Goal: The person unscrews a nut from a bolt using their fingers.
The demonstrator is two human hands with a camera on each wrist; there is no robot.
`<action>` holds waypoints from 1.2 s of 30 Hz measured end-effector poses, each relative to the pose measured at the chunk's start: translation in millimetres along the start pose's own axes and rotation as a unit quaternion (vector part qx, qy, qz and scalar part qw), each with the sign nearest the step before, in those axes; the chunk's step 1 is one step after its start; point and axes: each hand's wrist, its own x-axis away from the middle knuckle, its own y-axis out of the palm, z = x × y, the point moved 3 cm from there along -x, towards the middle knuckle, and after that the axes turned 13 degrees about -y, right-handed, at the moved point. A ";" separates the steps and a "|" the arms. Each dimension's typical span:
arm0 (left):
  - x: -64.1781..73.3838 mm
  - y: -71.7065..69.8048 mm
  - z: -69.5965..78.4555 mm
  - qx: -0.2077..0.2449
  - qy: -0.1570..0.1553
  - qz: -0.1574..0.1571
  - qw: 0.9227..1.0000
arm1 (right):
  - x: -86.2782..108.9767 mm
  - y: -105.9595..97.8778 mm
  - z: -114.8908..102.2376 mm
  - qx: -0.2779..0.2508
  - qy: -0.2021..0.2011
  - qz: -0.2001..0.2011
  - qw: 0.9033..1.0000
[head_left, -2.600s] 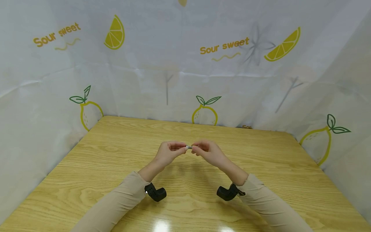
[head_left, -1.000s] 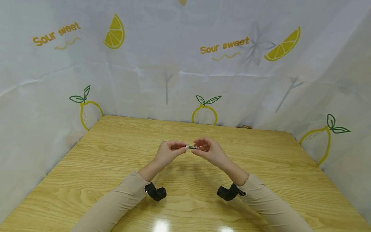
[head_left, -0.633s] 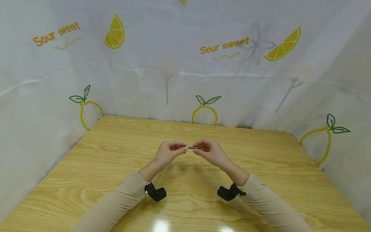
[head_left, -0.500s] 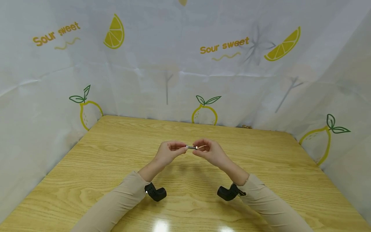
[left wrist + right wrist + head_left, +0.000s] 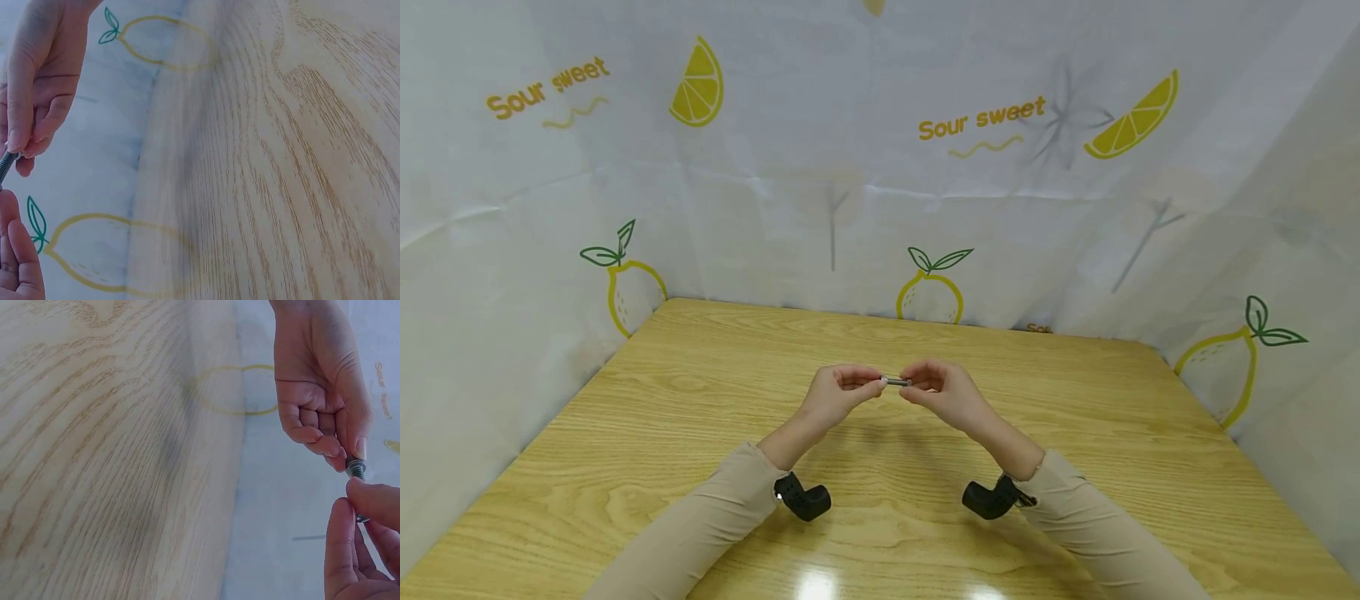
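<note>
A small silver bolt (image 5: 897,382) is held level above the table between both hands. My left hand (image 5: 835,393) pinches its left end between thumb and fingertips. At the bolt's other end, the thumb and fingers of my right hand (image 5: 951,397) curl round and pinch it. In the left wrist view, threads show on the bolt (image 5: 5,166) between the two hands. The right wrist view shows a wider collar on the bolt (image 5: 356,466) beside the left fingertips; right-hand fingers partly hide the far end. Whether a nut sits there I cannot tell.
The light wood-grain table (image 5: 737,500) lies beneath the hands. A white cloth (image 5: 820,100) printed with lemons and lettering hangs behind it and along both sides. A black wrist camera (image 5: 803,497) is strapped to the left wrist, another wrist camera (image 5: 988,500) to the right.
My right thumb and fingers repeatedly part from the bolt's right end and come back together on it, with small turning motions. The left hand and the bolt stay in about the same place.
</note>
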 end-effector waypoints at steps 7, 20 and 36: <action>0.2 -0.5 0.0 -0.001 -0.004 0.001 1.000 | -0.8 0.6 1.9 -0.033 0.000 -0.035 0.999; 0.6 -1.0 0.3 0.003 -0.007 0.002 1.000 | -1.3 0.6 1.1 0.000 0.009 0.000 1.000; 0.9 -1.1 -0.2 -0.001 -0.009 0.001 1.000 | -1.3 -0.4 3.0 -0.021 0.008 -0.010 1.000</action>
